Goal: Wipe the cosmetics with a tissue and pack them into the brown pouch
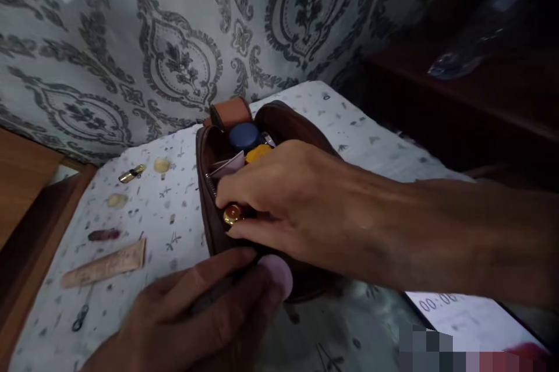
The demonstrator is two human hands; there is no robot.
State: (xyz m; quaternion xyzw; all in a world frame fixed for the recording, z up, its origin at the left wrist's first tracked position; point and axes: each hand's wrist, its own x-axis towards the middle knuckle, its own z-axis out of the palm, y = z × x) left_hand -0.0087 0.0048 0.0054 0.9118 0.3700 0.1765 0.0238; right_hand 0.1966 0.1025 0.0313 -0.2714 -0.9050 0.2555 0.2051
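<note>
A brown zippered pouch [205,186] stands open on the patterned cloth. My right hand [279,191] reaches into it from the right, thumb and forefinger closed around a small gold cosmetic item with a reddish round top [233,215]. The lower part of that item is hidden. At the pouch's near side, my left hand [196,308] is closed, with a pink round disc-like thing [279,276] at its fingertips. Inside the pouch show a blue round lid [244,136], a yellow thing [258,153] and a pale card-like piece [227,165].
On the left of the cloth lie a beige squeeze tube [105,265], a dark reddish small tube [103,234], a gold tube [131,173] and two beige pieces. A lit phone [471,325] showing a timer lies at right front. Patterned wallpaper [183,57] rises behind.
</note>
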